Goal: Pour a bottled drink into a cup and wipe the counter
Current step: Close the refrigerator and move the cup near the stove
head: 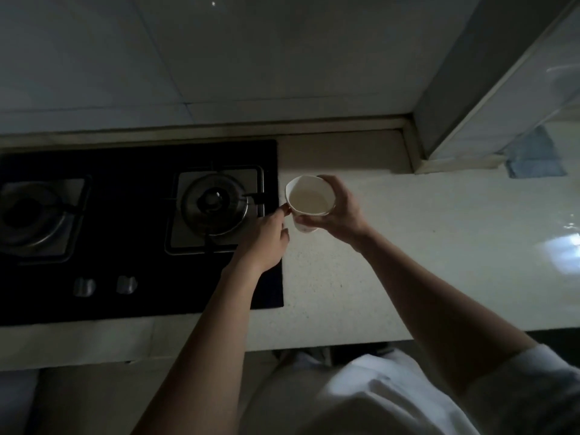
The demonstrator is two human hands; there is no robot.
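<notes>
A white paper cup (309,197) holds pale liquid and is slightly squeezed at the rim. My right hand (337,211) grips it from the right side, above the light counter (392,246) next to the hob. My left hand (266,237) reaches in from the left, and its fingertips touch the cup's left wall near the rim. No bottle is in view.
A black glass gas hob (141,230) with two burners and two knobs fills the counter's left half. A blue cloth (533,158) lies at the back right by a glass panel. The tiled wall rises behind the counter.
</notes>
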